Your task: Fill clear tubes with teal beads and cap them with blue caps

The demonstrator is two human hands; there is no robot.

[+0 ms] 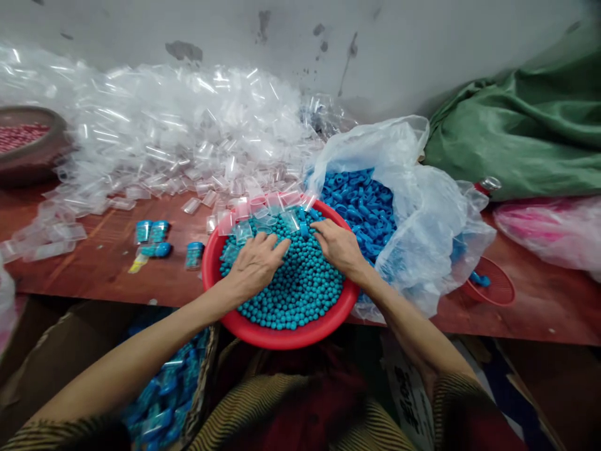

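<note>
A red plastic basin (284,340) full of round turquoise beads (300,294) stands at the table's front edge. Over its left part is my left hand (260,260), fingers slightly bent and apart, with no object visible in them. My right hand (339,245) reaches in from the right, its fingertips drawn together above the beads. A small blue cap (304,230) is right by those fingertips; whether they grip it is unclear. Several clear plastic containers lie on the beads toward the far rim, one clear container (290,219) between my hands.
Clear containers (188,125) are heaped along the wall. Filled blue-capped containers (194,255) stand left of the basin. Right of it, a plastic bag (417,207) holds blue caps (357,207), beside a small red basket (498,285). A cardboard box (206,369) of filled containers sits below.
</note>
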